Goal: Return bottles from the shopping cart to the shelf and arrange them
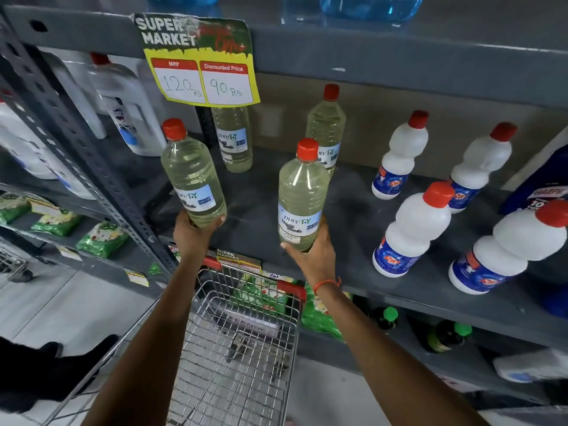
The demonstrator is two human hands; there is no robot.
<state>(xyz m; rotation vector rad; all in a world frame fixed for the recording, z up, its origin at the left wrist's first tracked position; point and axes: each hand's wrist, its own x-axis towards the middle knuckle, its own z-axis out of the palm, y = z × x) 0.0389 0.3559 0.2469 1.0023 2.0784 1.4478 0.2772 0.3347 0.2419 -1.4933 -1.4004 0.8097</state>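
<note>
My left hand (196, 232) grips the base of a clear bottle of pale yellow liquid with a red cap (190, 173), tilted slightly at the left front of the grey shelf (362, 216). My right hand (310, 256) holds a second bottle of the same kind (302, 198) upright near the shelf's front edge. Two more such bottles (233, 139) (327, 127) stand further back on the shelf. Below my arms is the wire shopping cart (242, 342), its basket showing no bottles.
Several white bottles with red caps (412, 229) stand on the right of the shelf. A yellow price sign (199, 66) hangs from the shelf above. White jugs (129, 106) sit left, green packets (101, 239) lower left, dark bottles (445, 335) below right.
</note>
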